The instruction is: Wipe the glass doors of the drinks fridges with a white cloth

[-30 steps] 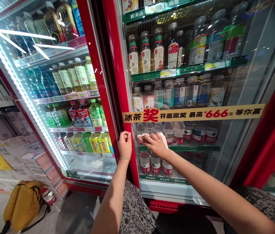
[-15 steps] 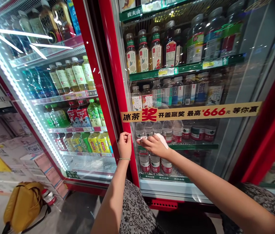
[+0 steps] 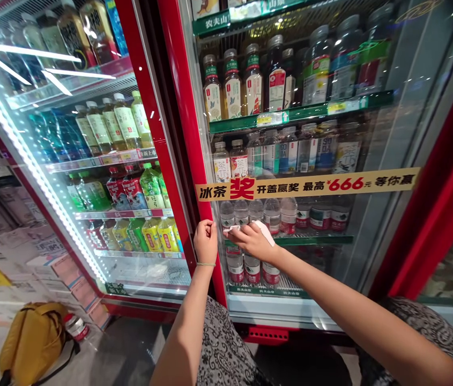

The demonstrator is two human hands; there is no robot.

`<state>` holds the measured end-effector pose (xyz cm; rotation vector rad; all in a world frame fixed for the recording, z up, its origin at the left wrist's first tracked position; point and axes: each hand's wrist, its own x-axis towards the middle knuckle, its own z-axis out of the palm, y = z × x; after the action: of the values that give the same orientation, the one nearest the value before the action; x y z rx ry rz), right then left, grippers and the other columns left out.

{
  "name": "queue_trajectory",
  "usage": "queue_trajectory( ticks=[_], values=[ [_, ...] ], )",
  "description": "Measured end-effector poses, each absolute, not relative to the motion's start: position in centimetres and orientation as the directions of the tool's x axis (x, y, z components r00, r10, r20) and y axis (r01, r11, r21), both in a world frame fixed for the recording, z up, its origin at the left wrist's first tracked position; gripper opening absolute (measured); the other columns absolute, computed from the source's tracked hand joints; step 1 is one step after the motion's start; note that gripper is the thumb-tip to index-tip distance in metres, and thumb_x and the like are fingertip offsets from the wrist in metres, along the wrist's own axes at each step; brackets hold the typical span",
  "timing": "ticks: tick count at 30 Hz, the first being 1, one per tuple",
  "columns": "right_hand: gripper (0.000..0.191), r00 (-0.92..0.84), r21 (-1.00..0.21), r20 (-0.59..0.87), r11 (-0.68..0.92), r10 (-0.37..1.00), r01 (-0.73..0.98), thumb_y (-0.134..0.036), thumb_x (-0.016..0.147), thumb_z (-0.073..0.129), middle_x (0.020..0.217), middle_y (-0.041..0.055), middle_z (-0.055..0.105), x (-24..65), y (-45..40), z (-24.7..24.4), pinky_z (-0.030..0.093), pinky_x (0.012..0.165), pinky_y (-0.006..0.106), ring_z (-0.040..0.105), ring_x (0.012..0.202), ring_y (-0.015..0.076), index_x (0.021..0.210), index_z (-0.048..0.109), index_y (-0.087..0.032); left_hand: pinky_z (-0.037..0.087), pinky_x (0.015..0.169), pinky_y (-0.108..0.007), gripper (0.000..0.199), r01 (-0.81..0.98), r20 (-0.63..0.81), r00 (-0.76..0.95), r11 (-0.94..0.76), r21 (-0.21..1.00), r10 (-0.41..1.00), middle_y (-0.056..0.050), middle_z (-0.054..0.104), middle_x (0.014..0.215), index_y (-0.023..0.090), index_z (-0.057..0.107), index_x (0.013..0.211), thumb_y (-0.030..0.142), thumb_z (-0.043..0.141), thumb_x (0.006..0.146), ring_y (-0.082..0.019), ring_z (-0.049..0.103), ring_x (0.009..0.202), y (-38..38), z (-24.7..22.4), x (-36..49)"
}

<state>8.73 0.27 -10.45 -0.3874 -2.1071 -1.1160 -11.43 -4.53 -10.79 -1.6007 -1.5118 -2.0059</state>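
Note:
My left hand (image 3: 206,241) is closed, its fingers curled in at the red door frame (image 3: 194,134) of the right-hand drinks fridge. What those fingers hold, if anything, is hidden. To its right, my right hand (image 3: 252,239) presses a white cloth (image 3: 265,234) to the fridge's glass door (image 3: 290,300). The cloth shows behind the back of the hand and at the fingertips; the palm side is out of sight. Behind the glass, level with this hand, stand water bottles (image 3: 288,219). Just above runs a yellow sticker strip (image 3: 309,185) with black and red lettering.
A second lit drinks fridge (image 3: 130,161) stands at left. Stacked cartons (image 3: 55,268) are beside it. A mustard backpack (image 3: 29,340) and a red-capped container (image 3: 75,326) rest on the floor at lower left. My patterned clothing covers the knees close to the fridge base.
The view has shifted slightly, so the fridges and backpack sit a little further left. Both hands keep nearly the same pose, the right one still on the cloth at the glass.

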Motion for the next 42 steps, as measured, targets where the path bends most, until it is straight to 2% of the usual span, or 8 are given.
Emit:
queue_trajectory(
  ticks=[10, 14, 19, 23, 27, 32, 37, 42],
  values=[
    [0.036, -0.699, 0.643, 0.704, 0.530, -0.126, 0.552, -0.020, 0.099, 0.057, 0.116, 0.0024, 0.069, 8.4, 0.0, -10.0, 0.027, 0.077, 0.036, 0.042, 0.085, 0.0193, 0.133, 0.063, -0.030, 0.047, 0.069, -0.024, 0.012, 0.642, 0.801, -0.405, -0.486, 0.593, 0.441, 0.002, 0.061, 0.076, 0.024, 0.063, 0.093, 0.036, 0.059, 0.094, -0.013, 0.058, 0.068, -4.4, -10.9, -11.6],
    [0.040, -0.530, 0.461, 0.848, 0.506, -0.008, 0.729, -0.018, 0.098, 0.056, 0.117, 0.0055, 0.070, 8.3, -0.1, -9.4, 0.027, 0.078, 0.037, 0.043, 0.088, 0.0210, 0.137, 0.061, -0.028, 0.046, 0.067, -0.024, 0.014, 0.629, 0.795, -0.410, -0.492, 0.601, 0.447, 0.003, 0.059, 0.073, 0.024, 0.063, 0.094, 0.038, 0.060, 0.094, -0.013, 0.057, 0.066, -4.4, -11.1, -11.6],
    [0.034, -0.700, 0.633, 0.702, 0.561, -0.128, 0.532, -0.022, 0.099, 0.057, 0.119, 0.0037, 0.069, 8.1, 0.2, -9.3, 0.028, 0.079, 0.037, 0.043, 0.088, 0.0197, 0.131, 0.065, -0.029, 0.045, 0.066, -0.023, 0.017, 0.602, 0.783, -0.435, -0.502, 0.620, 0.445, 0.004, 0.058, 0.071, 0.024, 0.063, 0.100, 0.039, 0.060, 0.094, -0.012, 0.057, 0.065, -4.3, -11.2, -11.7],
    [0.043, -0.540, 0.448, 0.841, 0.536, 0.019, 0.716, -0.020, 0.099, 0.055, 0.119, 0.0064, 0.069, 7.7, 0.3, -9.2, 0.028, 0.080, 0.038, 0.044, 0.091, 0.0213, 0.140, 0.058, -0.028, 0.046, 0.066, -0.023, 0.019, 0.571, 0.776, -0.441, -0.526, 0.631, 0.451, 0.004, 0.058, 0.071, 0.023, 0.062, 0.102, 0.041, 0.059, 0.096, -0.012, 0.057, 0.064, -4.4, -11.0, -11.9],
    [0.035, -0.733, 0.659, 0.669, 0.558, -0.128, 0.504, -0.024, 0.100, 0.054, 0.119, 0.0034, 0.069, 7.2, 0.4, -9.4, 0.028, 0.077, 0.036, 0.043, 0.087, 0.0189, 0.134, 0.062, -0.029, 0.048, 0.066, -0.023, 0.022, 0.536, 0.767, -0.450, -0.548, 0.642, 0.457, 0.003, 0.059, 0.073, 0.022, 0.061, 0.103, 0.043, 0.056, 0.097, -0.012, 0.059, 0.066, -4.3, -10.9, -12.2],
    [0.043, -0.564, 0.476, 0.826, 0.539, -0.002, 0.695, -0.019, 0.099, 0.055, 0.120, 0.0063, 0.069, 6.7, 0.3, -9.2, 0.028, 0.078, 0.038, 0.043, 0.089, 0.0208, 0.141, 0.058, -0.027, 0.049, 0.066, -0.023, 0.024, 0.513, 0.762, -0.436, -0.563, 0.648, 0.479, 0.001, 0.062, 0.076, 0.022, 0.062, 0.100, 0.045, 0.055, 0.097, -0.012, 0.061, 0.067, -4.1, -10.9, -12.5],
    [0.033, -0.742, 0.676, 0.651, 0.565, -0.159, 0.472, -0.023, 0.100, 0.056, 0.118, 0.0043, 0.068, 6.6, 0.4, -9.3, 0.027, 0.076, 0.036, 0.043, 0.086, 0.0189, 0.131, 0.064, -0.027, 0.050, 0.066, -0.023, 0.023, 0.520, 0.764, -0.434, -0.559, 0.646, 0.478, 0.001, 0.063, 0.077, 0.022, 0.062, 0.099, 0.044, 0.055, 0.097, -0.012, 0.062, 0.068, -4.2, -10.9, -12.5],
    [0.042, -0.599, 0.500, 0.801, 0.551, 0.000, 0.668, -0.021, 0.100, 0.055, 0.121, 0.0060, 0.068, 6.9, 0.4, -9.6, 0.028, 0.079, 0.038, 0.044, 0.090, 0.0205, 0.140, 0.058, -0.029, 0.050, 0.068, -0.023, 0.022, 0.553, 0.777, -0.440, -0.546, 0.629, 0.450, 0.001, 0.064, 0.078, 0.022, 0.063, 0.099, 0.043, 0.055, 0.098, -0.012, 0.062, 0.070, -4.1, -11.0, -12.3]
  ],
)
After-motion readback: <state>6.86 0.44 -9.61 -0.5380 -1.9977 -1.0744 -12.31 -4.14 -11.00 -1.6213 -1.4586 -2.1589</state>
